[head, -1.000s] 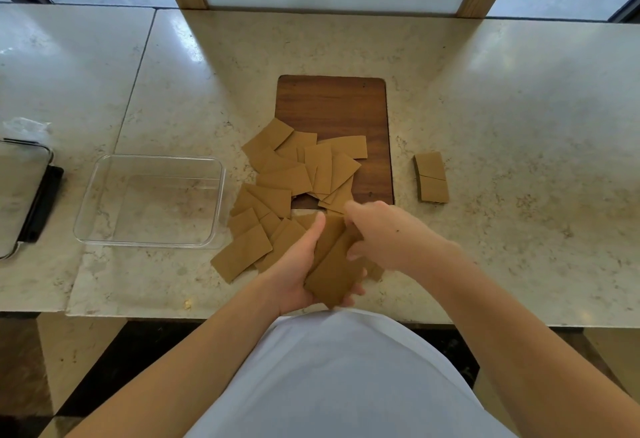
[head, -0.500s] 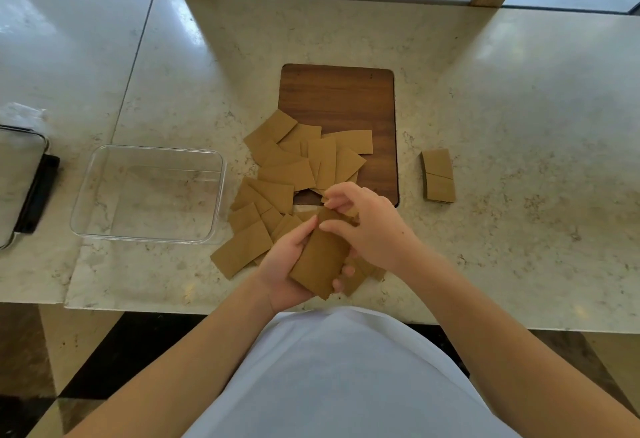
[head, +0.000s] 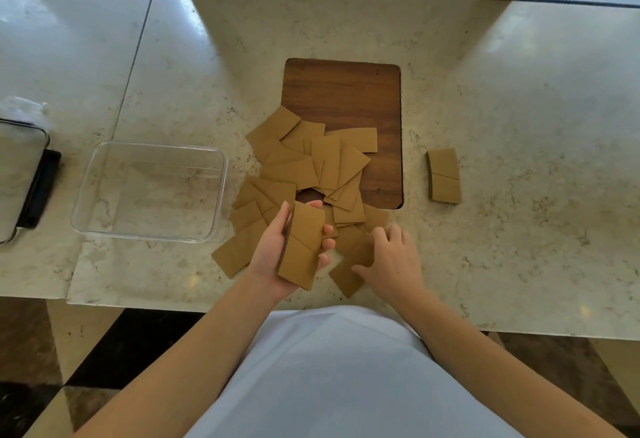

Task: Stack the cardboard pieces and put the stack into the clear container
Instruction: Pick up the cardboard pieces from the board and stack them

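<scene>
The left hand is cradling a small stack of cardboard pieces just above the near edge of the stone counter, thumb along the stack's left side and fingertips curling round its right edge. The right hand is lying palm down just to the right, fingers spread loosely over a loose piece on the counter; whether it is actually pinching that piece, I cannot tell. Beyond both hands the scattered pile is fanning out, overlapping, partly on the wooden board and partly spilling off its near-left corner onto the stone. Two more pieces are sitting by themselves to the right of the board, well apart from the pile. The clear container is standing on the counter to the left, just beside the pile's left fringe, with no cardboard inside.
</scene>
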### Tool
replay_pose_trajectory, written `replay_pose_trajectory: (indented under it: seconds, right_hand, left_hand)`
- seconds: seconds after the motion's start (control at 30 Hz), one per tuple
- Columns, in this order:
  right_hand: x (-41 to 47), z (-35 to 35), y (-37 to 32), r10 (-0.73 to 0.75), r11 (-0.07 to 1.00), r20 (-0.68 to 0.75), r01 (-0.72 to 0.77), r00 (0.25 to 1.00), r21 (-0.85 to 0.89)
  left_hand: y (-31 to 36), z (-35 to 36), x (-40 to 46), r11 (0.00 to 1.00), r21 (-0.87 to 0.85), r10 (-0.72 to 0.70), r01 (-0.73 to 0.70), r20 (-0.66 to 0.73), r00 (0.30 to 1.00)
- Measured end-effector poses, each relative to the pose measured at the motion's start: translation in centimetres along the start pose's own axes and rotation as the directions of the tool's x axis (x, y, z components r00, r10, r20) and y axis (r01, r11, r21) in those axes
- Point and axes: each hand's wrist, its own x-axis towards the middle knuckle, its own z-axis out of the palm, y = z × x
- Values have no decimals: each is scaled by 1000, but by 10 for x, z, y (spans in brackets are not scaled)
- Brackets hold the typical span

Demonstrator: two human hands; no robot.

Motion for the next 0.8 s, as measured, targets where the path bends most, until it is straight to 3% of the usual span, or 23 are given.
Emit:
replay_pose_trajectory:
  seconds: [0.13,0.27,0.33,0.4,0.47,0.8]
  right_hand:
    - [0,4,-1,14,1000,-49,-14,999,14]
    - [-1,-3,7,55,984,60,-64,997,164]
    - [-1,-15,12,89,890,214,-174,973,421]
    - [-4,-32,17,84,707,384,-326,919,627]
    - [-12,-50,21,40,614,449,-377,893,694]
    - [-26,-80,31,-217,428,481,-360,850,829]
  left_hand:
    - [-1,0,-2,1000,17,-3,2,16,1000]
    - [-3,2,-2,998,62,15,-13,-19,1000]
    - [-5,1,-1,993,116,29,-23,-52,998]
    - [-7,-2,-1,988,153,39,-26,-81,996]
    - [-8,-3,-1,986,164,48,-32,-99,994]
    - [-16,0,0,952,298,117,-70,-144,983]
